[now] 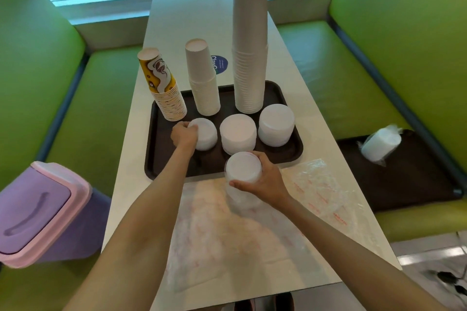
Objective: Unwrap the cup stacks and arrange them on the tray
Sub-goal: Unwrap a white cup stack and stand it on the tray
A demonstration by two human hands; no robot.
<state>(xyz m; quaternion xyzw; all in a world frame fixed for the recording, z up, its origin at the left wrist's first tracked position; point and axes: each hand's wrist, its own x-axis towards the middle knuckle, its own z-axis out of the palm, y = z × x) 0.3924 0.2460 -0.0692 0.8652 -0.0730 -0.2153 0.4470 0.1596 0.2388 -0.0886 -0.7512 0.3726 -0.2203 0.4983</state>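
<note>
A dark brown tray [161, 159] lies on the white table. At its back stand a yellow printed cup stack [164, 88], a short white cup stack [204, 83] and a tall white cup stack [250, 45]. In front sit three low white stacks: left [207, 135], middle [237, 134], right [276, 125]. My left hand [184, 134] grips the left low stack from its left side. My right hand [265, 179] holds a fourth low white stack [242, 168] at the tray's front edge, over clear plastic wrap [252, 235].
A second dark tray [417, 184] on the green bench to the right carries a still-wrapped stack [380, 144]. A purple bin with a pink lid [43, 214] stands at the left. Green benches flank the narrow table [189, 20]; a window is beyond.
</note>
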